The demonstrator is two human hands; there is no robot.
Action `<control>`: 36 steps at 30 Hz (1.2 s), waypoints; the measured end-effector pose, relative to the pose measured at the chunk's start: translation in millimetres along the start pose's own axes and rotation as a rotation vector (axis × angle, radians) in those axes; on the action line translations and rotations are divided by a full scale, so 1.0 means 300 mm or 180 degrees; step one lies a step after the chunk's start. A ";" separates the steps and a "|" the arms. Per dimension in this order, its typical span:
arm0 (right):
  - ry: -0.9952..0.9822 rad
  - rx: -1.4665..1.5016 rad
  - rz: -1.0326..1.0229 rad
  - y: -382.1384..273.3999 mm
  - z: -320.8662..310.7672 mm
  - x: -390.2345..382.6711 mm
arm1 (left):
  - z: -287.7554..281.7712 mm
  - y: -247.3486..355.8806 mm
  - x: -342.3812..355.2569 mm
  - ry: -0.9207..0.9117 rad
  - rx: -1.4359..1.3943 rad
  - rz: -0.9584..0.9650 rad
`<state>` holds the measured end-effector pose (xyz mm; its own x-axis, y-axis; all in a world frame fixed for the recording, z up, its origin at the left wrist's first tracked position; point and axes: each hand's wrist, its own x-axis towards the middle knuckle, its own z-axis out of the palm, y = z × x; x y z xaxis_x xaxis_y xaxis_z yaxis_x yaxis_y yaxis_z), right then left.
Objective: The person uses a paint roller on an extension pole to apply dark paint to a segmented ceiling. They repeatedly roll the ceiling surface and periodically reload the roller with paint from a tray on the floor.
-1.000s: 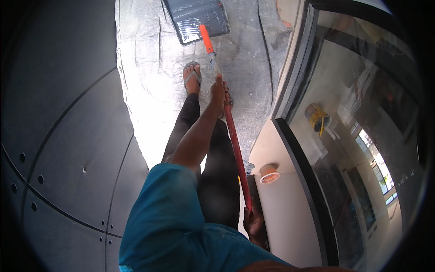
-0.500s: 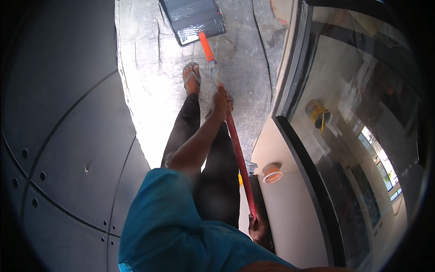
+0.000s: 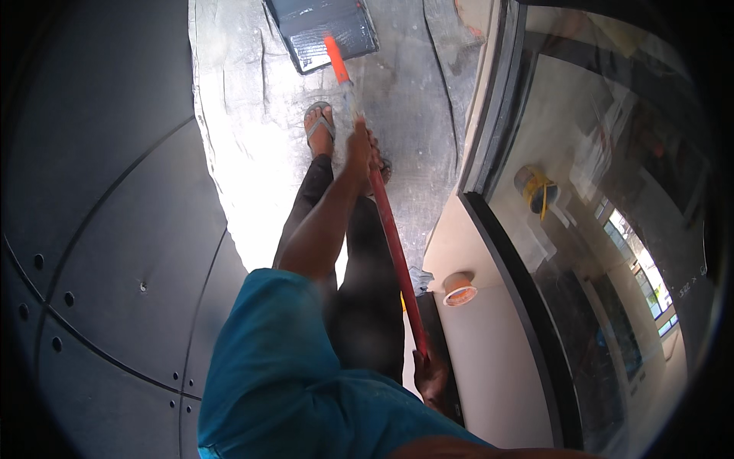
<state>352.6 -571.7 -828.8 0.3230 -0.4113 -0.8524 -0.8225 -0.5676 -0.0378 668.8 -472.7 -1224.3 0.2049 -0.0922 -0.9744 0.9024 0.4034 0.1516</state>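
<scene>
A long red pole [image 3: 391, 229] slants across the view, with an orange handle [image 3: 335, 60] at its far end. That end reaches over the near rim of a black paint tray [image 3: 375, 42] coated with grey paint. A roller head cannot be made out against the paint. My left hand [image 3: 359, 151] is closed around the upper part of the pole, below a pale, paint-smeared section. Lower down, near my right hip, my right hand [image 3: 431, 376] is wrapped about the pole's near end.
A crumpled grey sheet [image 3: 405, 99] covers the floor under my sandaled feet [image 3: 319, 131]. Dark bolted panels [image 3: 115, 252] rise on the left. On the right are a black-framed glass pane [image 3: 589, 252] and a pale wall with an orange pipe end [image 3: 459, 291].
The pole and both hands have moved forward and slightly left. The orange handle now reaches farther over the paint tray. Both hands keep their hold.
</scene>
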 end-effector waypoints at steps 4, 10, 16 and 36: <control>0.0149 0.0398 0.0004 0.103 0.005 -0.154 | -0.035 -0.196 -0.088 -0.0018 -0.0130 -0.0376; -0.0402 -0.0568 -0.0343 -0.007 0.024 -0.007 | -0.006 0.004 0.028 -0.0004 0.0103 -0.0042; -0.0286 -0.0258 -0.0088 0.015 -0.047 -0.028 | 0.022 -0.003 -0.043 0.0004 -0.0070 0.0123; 0.1325 0.0141 -0.0510 0.165 0.040 -0.153 | 0.058 -0.091 -0.113 -0.1043 -0.1600 -0.0812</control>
<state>291.7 -572.5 -797.9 0.6013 -0.5778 -0.5519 -0.7630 -0.6201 -0.1822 643.8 -496.6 -1192.4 0.1844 -0.4824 -0.8564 0.6669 0.7014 -0.2515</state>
